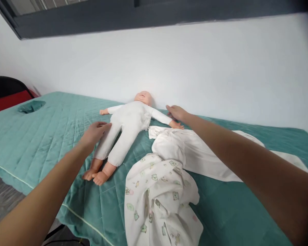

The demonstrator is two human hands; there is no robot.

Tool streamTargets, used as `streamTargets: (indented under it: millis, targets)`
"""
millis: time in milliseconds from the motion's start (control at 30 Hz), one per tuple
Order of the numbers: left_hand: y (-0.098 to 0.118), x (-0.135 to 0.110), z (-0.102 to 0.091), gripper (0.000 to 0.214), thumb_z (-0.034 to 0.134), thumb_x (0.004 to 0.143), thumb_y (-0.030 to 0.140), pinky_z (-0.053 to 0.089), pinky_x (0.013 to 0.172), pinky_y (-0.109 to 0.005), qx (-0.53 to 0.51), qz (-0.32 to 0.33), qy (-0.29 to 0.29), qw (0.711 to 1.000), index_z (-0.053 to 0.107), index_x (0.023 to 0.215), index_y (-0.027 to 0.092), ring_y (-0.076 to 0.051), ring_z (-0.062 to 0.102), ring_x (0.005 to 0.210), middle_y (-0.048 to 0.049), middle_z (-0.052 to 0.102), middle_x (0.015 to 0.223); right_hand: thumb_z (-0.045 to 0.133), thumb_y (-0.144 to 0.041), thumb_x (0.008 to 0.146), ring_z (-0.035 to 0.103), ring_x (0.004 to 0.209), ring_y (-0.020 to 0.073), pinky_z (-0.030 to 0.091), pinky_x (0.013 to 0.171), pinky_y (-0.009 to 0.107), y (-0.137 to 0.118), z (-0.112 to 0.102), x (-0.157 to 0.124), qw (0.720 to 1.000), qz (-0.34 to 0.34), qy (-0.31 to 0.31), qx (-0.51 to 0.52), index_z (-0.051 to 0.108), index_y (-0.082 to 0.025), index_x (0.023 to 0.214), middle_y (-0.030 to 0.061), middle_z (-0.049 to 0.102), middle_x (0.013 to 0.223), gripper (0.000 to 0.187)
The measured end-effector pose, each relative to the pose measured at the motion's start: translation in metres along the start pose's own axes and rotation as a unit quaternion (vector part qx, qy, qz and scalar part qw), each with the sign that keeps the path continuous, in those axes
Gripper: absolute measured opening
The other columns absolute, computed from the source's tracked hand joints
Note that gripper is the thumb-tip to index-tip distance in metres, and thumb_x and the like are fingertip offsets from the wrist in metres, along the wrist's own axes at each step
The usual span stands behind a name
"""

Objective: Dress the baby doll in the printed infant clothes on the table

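Observation:
A baby doll (129, 116) in a white soft body lies on its back, arms spread, its head toward the wall and its bare feet toward me. My left hand (96, 132) is beside the doll's thigh on the left, fingers stretched out, the tips at or touching the white leg. Above the doll's outstretched hand on the right hovers my right hand (177, 112), fingers apart and slightly bent, holding nothing. Below it lies a crumpled white cloth (202, 153), partly hidden by my right forearm. Nearer to me is a bunched white cloth with a bear print (161, 201).
Everything lies on a green quilted bed cover (53, 136) with a hole (32, 106) at its far left. A white wall (169, 65) borders the far side, under a dark window frame (118, 17). A black and red chair (7, 92) stands at the left.

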State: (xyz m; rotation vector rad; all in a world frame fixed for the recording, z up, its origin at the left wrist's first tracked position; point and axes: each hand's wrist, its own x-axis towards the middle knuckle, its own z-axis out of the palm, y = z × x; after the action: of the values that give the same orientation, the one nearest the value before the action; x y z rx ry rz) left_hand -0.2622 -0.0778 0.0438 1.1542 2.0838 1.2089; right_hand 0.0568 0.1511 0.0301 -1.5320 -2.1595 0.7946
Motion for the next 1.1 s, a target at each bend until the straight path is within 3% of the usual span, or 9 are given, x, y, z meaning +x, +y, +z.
streamTargets:
  millis: [100, 267, 367, 500, 600, 800, 900, 1000, 1100]
  targets:
    - [0.020, -0.037, 0.012, 0.032, 0.059, 0.085, 0.041, 0.053, 0.090, -0.040, 0.109, 0.158, 0.065, 0.979, 0.067, 0.109, 0.022, -0.025, 0.067, 0.099, -0.0069, 0.071, 0.113, 0.051, -0.067, 0.087, 0.065, 0.090, 0.0310, 0.047, 0.081, 0.039, 0.043, -0.038, -0.040, 0.988, 0.073, -0.009, -0.134, 0.059, -0.018, 0.073, 0.0138, 0.069, 0.080, 0.051]
    - [0.037, -0.094, 0.066, 0.049, 0.063, 0.083, 0.049, 0.048, 0.100, -0.039, 0.178, 0.309, -0.269, 0.895, 0.061, 0.126, 0.025, -0.029, 0.059, 0.120, -0.0075, 0.065, 0.130, 0.071, -0.055, 0.076, 0.064, 0.084, 0.0268, 0.046, 0.076, 0.036, 0.060, -0.075, -0.116, 0.963, 0.058, -0.072, -0.253, 0.065, -0.019, 0.074, 0.0088, 0.071, 0.084, 0.036]
    - [0.038, -0.109, 0.089, 0.034, 0.067, 0.080, 0.040, 0.044, 0.103, -0.041, 0.223, 0.338, -0.337, 0.850, 0.066, 0.109, 0.022, -0.030, 0.057, 0.122, -0.0095, 0.065, 0.125, 0.065, -0.041, 0.084, 0.065, 0.093, 0.0261, 0.044, 0.081, 0.037, 0.043, -0.080, -0.154, 0.953, 0.015, -0.054, -0.298, 0.069, -0.020, 0.090, 0.0104, 0.072, 0.095, 0.023]
    - [0.061, -0.132, 0.089, 0.013, 0.062, 0.079, 0.027, 0.048, 0.085, -0.038, 0.227, 0.324, -0.292, 0.871, 0.063, 0.090, 0.020, -0.027, 0.064, 0.097, -0.0072, 0.069, 0.099, 0.054, -0.038, 0.092, 0.065, 0.097, 0.0303, 0.045, 0.083, 0.041, 0.004, -0.090, -0.198, 0.946, -0.042, 0.003, -0.323, 0.068, -0.024, 0.106, 0.0126, 0.072, 0.105, 0.025]
    - [0.099, -0.162, 0.084, 0.004, 0.057, 0.083, 0.024, 0.046, 0.079, -0.034, 0.141, 0.399, -0.213, 0.881, 0.055, 0.084, 0.021, -0.022, 0.062, 0.087, -0.0028, 0.066, 0.089, 0.041, -0.043, 0.098, 0.063, 0.106, 0.0305, 0.045, 0.086, 0.041, -0.027, -0.107, -0.234, 0.943, -0.086, 0.049, -0.318, 0.066, -0.027, 0.119, 0.0112, 0.071, 0.116, 0.035]
    - [0.179, -0.229, 0.101, 0.020, 0.063, 0.087, 0.035, 0.044, 0.093, -0.035, -0.030, 0.553, -0.055, 0.831, 0.048, 0.085, 0.021, -0.022, 0.056, 0.107, -0.0068, 0.060, 0.109, 0.047, -0.040, 0.096, 0.064, 0.097, 0.0213, 0.044, 0.082, 0.029, -0.066, -0.154, -0.321, 0.955, -0.245, 0.090, -0.143, 0.072, -0.023, 0.110, 0.0032, 0.075, 0.105, 0.033]
    - [0.207, -0.255, 0.114, 0.034, 0.069, 0.081, 0.032, 0.045, 0.096, -0.036, -0.086, 0.517, -0.075, 0.848, 0.049, 0.106, 0.021, -0.023, 0.053, 0.119, -0.0099, 0.053, 0.130, 0.048, -0.033, 0.094, 0.064, 0.092, 0.0180, 0.044, 0.082, 0.028, -0.074, -0.178, -0.362, 0.955, -0.286, 0.069, -0.048, 0.073, -0.020, 0.105, 0.0015, 0.074, 0.100, 0.030]
    - [0.224, -0.273, 0.121, 0.029, 0.062, 0.085, 0.038, 0.047, 0.083, -0.034, -0.042, 0.462, -0.169, 0.870, 0.053, 0.107, 0.021, -0.022, 0.062, 0.097, -0.0051, 0.064, 0.109, 0.052, -0.036, 0.092, 0.064, 0.091, 0.0186, 0.046, 0.084, 0.030, -0.074, -0.201, -0.393, 0.961, -0.266, 0.077, -0.016, 0.073, -0.019, 0.098, 0.0020, 0.073, 0.096, 0.027]
    - [0.233, -0.284, 0.117, 0.020, 0.055, 0.090, 0.041, 0.044, 0.078, -0.033, 0.024, 0.471, -0.116, 0.874, 0.055, 0.092, 0.021, -0.022, 0.062, 0.084, -0.0025, 0.066, 0.086, 0.060, -0.047, 0.089, 0.065, 0.091, 0.0210, 0.050, 0.085, 0.033, -0.063, -0.218, -0.416, 0.977, -0.205, 0.063, 0.010, 0.070, -0.019, 0.102, 0.0040, 0.072, 0.095, 0.031]
